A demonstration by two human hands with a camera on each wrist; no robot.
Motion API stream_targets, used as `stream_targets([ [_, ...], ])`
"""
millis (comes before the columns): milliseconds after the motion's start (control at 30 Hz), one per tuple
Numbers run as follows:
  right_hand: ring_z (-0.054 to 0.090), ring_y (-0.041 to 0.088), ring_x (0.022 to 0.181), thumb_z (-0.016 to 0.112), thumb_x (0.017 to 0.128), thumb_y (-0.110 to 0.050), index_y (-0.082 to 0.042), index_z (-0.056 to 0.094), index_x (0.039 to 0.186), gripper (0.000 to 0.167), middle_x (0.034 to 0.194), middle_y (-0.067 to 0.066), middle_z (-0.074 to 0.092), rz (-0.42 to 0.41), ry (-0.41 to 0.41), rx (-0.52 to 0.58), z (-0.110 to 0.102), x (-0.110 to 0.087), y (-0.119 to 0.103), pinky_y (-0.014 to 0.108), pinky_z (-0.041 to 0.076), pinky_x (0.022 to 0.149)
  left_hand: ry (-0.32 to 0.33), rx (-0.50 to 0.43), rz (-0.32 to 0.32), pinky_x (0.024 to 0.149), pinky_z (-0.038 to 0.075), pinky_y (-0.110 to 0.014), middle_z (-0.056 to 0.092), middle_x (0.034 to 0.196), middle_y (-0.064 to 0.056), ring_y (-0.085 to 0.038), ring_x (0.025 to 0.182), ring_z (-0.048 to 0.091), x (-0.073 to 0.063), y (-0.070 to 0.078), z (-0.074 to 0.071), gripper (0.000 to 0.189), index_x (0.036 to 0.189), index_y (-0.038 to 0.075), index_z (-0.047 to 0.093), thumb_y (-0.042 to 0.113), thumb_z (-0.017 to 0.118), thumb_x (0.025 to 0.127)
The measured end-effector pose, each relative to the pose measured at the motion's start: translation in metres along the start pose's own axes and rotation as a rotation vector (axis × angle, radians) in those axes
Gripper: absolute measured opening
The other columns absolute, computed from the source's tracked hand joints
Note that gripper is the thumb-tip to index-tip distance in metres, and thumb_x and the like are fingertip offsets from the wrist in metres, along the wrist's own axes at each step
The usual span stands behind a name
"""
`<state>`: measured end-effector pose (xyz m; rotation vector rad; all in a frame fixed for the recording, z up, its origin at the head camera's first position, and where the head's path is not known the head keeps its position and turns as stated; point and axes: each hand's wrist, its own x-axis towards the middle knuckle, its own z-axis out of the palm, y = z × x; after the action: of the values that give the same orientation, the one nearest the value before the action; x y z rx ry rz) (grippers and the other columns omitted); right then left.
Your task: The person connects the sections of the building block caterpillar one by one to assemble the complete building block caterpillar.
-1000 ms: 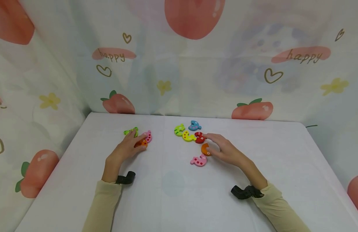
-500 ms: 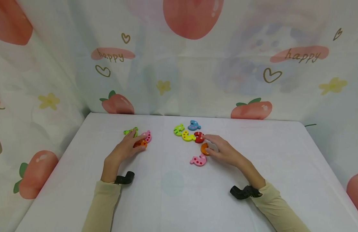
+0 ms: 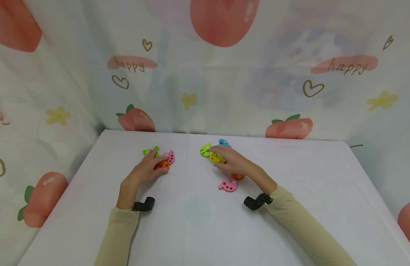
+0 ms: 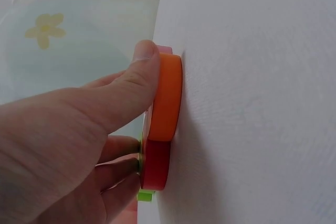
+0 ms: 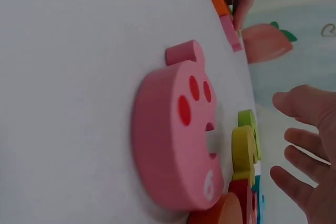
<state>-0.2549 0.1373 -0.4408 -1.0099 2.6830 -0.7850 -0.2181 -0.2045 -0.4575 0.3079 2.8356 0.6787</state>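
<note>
My left hand (image 3: 142,171) rests on a cluster of small painted toy pieces at the left. Its thumb lies on a spotted orange piece (image 4: 169,98), with a red piece (image 4: 157,165) under the fingertips. Beside them are a pink piece (image 3: 171,158) and a green piece (image 3: 146,152). My right hand (image 3: 236,162) hovers with spread fingers over a yellow curved piece (image 3: 217,158), apart from it in the right wrist view. A striped green piece (image 3: 205,150) and a blue piece (image 3: 224,142) lie beyond; the red piece (image 5: 240,195) is hidden in the head view.
Nearer me lie an orange piece (image 3: 238,177), partly under the right hand, and a pink spotted piece (image 3: 228,185) with a white 6. A white table (image 3: 198,236) carries everything. A printed curtain (image 3: 221,85) hangs behind its far edge.
My right hand has moved left and slightly away from me, from beside the red and orange pieces to above the yellow one. The left hand has stayed in place.
</note>
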Motion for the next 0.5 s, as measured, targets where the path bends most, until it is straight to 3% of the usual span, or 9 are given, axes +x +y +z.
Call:
stream_targets([
  [200, 0.031, 0.034, 0.144, 0.062, 0.094, -0.018, -0.011, 0.042, 0.147, 0.057, 0.154, 0.014, 0.038, -0.007, -0.104, -0.108, -0.001, 0.043, -0.005, 0.051, 0.030, 0.118, 0.008, 0.001, 0.002, 0.113, 0.023, -0.067, 0.015, 0.161, -0.024, -0.044, 0.149, 0.011, 0.001, -0.001, 0.001, 0.060, 0.146, 0.021, 0.045, 0.036, 0.065, 0.092],
  [500, 0.025, 0.035, 0.146, 0.061, 0.094, -0.017, -0.011, 0.042, 0.147, 0.056, 0.156, 0.016, 0.033, 0.028, -0.221, -0.132, 0.001, 0.069, 0.001, 0.050, 0.023, 0.121, 0.000, -0.008, -0.013, 0.113, 0.023, -0.067, 0.014, 0.162, -0.022, -0.042, 0.150, 0.010, 0.001, -0.002, 0.002, 0.061, 0.147, 0.023, 0.044, 0.039, 0.064, 0.092],
])
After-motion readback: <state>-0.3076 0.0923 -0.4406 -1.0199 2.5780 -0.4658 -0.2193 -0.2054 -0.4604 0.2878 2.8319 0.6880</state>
